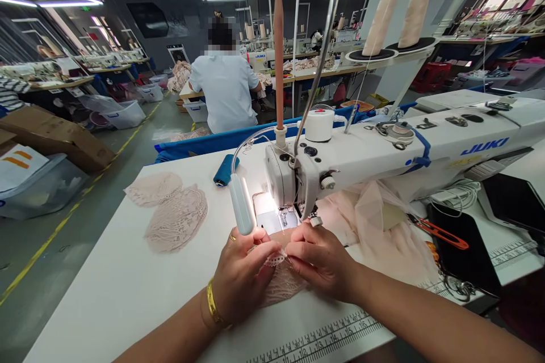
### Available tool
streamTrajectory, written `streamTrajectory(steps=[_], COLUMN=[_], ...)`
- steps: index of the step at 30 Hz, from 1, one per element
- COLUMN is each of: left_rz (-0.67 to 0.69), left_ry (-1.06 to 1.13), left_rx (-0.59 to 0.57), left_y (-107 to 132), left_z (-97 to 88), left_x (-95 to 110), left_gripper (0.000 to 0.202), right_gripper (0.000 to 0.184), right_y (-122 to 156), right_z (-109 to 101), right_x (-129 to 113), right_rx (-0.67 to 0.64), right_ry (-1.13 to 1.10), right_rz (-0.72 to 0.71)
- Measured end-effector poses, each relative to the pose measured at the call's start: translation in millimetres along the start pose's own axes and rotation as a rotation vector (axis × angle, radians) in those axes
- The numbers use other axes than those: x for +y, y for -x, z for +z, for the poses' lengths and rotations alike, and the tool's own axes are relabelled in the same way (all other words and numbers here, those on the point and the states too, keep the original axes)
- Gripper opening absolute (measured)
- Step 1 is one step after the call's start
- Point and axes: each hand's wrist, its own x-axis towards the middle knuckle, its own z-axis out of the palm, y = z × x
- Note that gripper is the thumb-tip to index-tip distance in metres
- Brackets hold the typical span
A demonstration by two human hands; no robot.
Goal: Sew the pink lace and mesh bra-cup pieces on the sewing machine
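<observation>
Just in front of the sewing machine's [293,181] needle area, both my hands pinch a piece of beige lace fabric [283,286]. My left hand [244,272] has thumb and fingers closed on its scalloped edge. Close beside it, my right hand [321,258] grips the same edge with bent fingers. The lower part of the lace lies on the white table [170,306]. A lit lamp [241,204] shines on the needle plate [272,221]. Further left lie lace cup pieces [176,218], flat on the table.
A teal thread spool [224,170] lies behind the lamp. Sheer beige fabric [378,221], orange snips [443,232] and a black phone-like slab [468,249] are at the right. A ruler strip [323,343] runs along the front edge. Ahead, a person in a light shirt [225,88] sits facing away.
</observation>
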Motion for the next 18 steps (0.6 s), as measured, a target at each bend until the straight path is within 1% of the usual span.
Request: streamTrajectory(steps=[3, 8, 14, 18], left_rz=[-0.021, -0.051, -0.012, -0.010], left_ry=[0.006, 0.035, 0.101, 0.070], left_rx=[-0.006, -0.003, -0.021, -0.007], left_y=[-1.3, -1.3, -2.5, -1.1], left_z=[-0.7, -0.4, 0.6, 0.8], left_x=[1.6, 1.1, -2.3, -3.6], left_gripper=[0.020, 0.019, 0.021, 0.022], right_gripper=[0.015, 0.016, 0.019, 0.020], right_y=[0.3, 1.3, 3.6, 3.7], right_z=[0.0, 0.4, 2.4, 2.9], right_x=[0.7, 1.9, 2.4, 2.5], right_rx=[-0.007, -0.019, 0.000, 0.007], right_ry=[0.019, 0.037, 0.056, 0.061], right_rz=[-0.011, -0.042, -0.069, -0.081])
